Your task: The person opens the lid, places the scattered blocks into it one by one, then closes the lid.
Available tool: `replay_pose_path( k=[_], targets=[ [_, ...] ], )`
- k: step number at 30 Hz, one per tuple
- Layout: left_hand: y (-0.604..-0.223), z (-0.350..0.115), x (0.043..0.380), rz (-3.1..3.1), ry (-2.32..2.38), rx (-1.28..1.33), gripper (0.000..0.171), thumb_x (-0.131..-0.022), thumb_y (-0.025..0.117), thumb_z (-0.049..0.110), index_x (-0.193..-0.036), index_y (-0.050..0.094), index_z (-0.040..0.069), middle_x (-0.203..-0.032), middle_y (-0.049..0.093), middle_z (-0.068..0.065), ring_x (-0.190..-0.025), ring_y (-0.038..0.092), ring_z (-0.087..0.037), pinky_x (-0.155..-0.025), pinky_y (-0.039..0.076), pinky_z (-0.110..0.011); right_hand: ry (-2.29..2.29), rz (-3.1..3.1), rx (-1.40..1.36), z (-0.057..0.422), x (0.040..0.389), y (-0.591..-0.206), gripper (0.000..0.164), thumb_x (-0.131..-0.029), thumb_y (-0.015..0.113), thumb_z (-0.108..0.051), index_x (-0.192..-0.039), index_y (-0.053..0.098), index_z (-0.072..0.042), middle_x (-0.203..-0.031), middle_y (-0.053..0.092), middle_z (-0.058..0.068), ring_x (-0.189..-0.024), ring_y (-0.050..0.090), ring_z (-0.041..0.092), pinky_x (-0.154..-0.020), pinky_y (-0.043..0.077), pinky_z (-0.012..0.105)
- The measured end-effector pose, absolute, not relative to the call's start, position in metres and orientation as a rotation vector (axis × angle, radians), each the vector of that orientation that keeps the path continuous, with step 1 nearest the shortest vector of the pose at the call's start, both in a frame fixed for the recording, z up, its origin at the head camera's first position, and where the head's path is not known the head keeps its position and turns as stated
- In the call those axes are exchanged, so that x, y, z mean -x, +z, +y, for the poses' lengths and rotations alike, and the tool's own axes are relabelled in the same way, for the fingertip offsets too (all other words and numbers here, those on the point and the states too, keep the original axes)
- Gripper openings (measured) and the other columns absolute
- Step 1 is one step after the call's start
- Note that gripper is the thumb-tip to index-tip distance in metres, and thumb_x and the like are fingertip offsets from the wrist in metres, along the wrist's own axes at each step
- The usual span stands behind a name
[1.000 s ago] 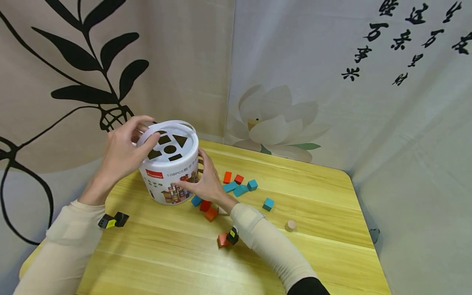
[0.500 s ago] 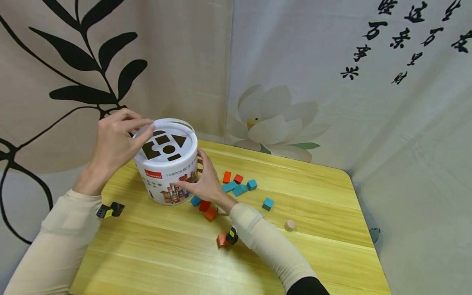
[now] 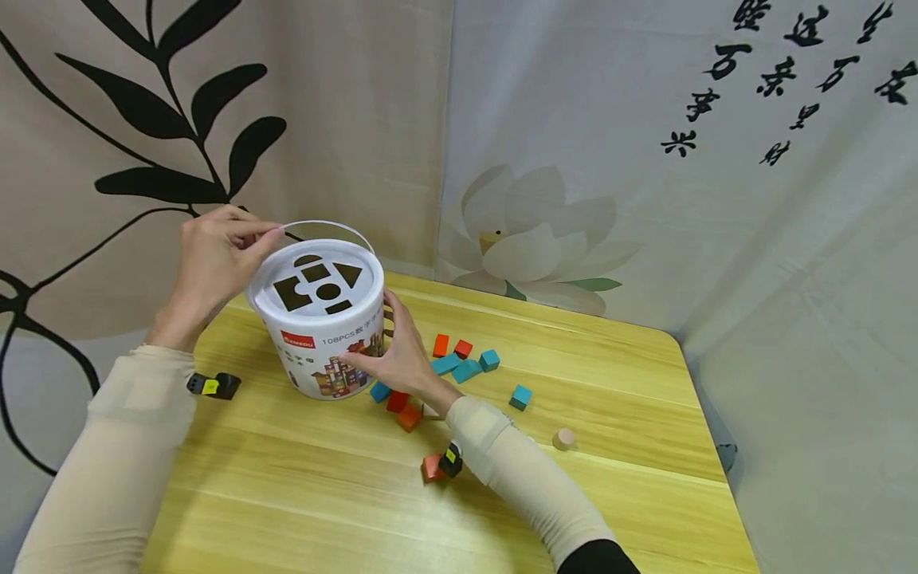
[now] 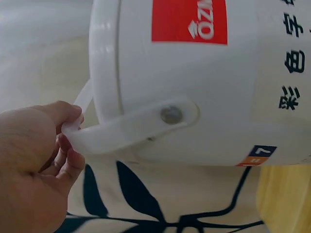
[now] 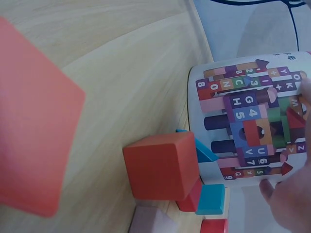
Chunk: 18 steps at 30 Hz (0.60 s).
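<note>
A white toy-block bucket (image 3: 297, 359) stands on the wooden table, its lid (image 3: 366, 287) pierced with shaped holes and its side printed with colourful blocks. My left hand (image 3: 215, 259) pinches the white carry handle (image 4: 121, 131), which rises above the lid at the bucket's upper left. On the opposite side my right hand (image 3: 402, 359) grips the bucket wall, thumb across the front and fingers round the right side, partly hidden. Close by the bucket's base lie a blue block (image 3: 380, 391), a red block (image 3: 398, 401) and an orange-red cube (image 5: 163, 167).
Behind my right hand lie several red and blue blocks (image 3: 468, 370). A blue cube (image 3: 521, 397) and a plain wooden cylinder (image 3: 564, 438) sit farther right. One red block (image 3: 433, 468) is beside my right wrist. A printed curtain (image 3: 358, 119) hangs behind the table.
My left hand has drawn back left from over the lid, and the handle has swung up off the rim into a raised arc. My right hand and the bucket stay almost in place.
</note>
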<state>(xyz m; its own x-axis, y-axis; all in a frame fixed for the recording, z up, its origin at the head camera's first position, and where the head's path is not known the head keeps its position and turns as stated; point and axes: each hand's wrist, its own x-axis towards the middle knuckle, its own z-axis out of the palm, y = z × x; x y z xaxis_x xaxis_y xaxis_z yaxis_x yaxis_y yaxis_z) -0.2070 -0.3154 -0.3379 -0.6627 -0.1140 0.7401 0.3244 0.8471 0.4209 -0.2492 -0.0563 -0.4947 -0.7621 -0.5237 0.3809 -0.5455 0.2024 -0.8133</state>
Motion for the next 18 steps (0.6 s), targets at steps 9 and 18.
replay_pose_path(
  k=[9, 18],
  targets=[
    [-0.359, -0.340, 0.215, -2.376, -1.185, -0.230, 0.044, -0.090, 0.075, 0.045, -0.117, 0.080, 0.010, -0.101, 0.068, 0.008, -0.091, 0.060, -0.006, -0.067, 0.047, -0.011, 1.660, -2.412, -1.068, -0.056, 0.250, -0.496, 0.111, -0.076, 0.084, -0.053, -0.163, 0.017, -0.035, -0.156, 0.031, -0.012, -0.133, 0.039, 0.007, -0.101, 0.051, 0.041],
    [-0.382, -0.357, 0.223, -2.373, -1.516, -0.372, 0.059, -0.089, 0.072, 0.053, -0.129, 0.073, 0.010, -0.106, 0.076, 0.009, -0.093, 0.063, -0.006, -0.068, 0.051, -0.013, 1.657, -2.402, -1.081, -0.056, 0.250, -0.497, 0.110, -0.077, 0.084, -0.053, -0.163, 0.018, -0.032, -0.156, 0.032, -0.010, -0.133, 0.040, 0.011, -0.099, 0.052, 0.042]
  ],
)
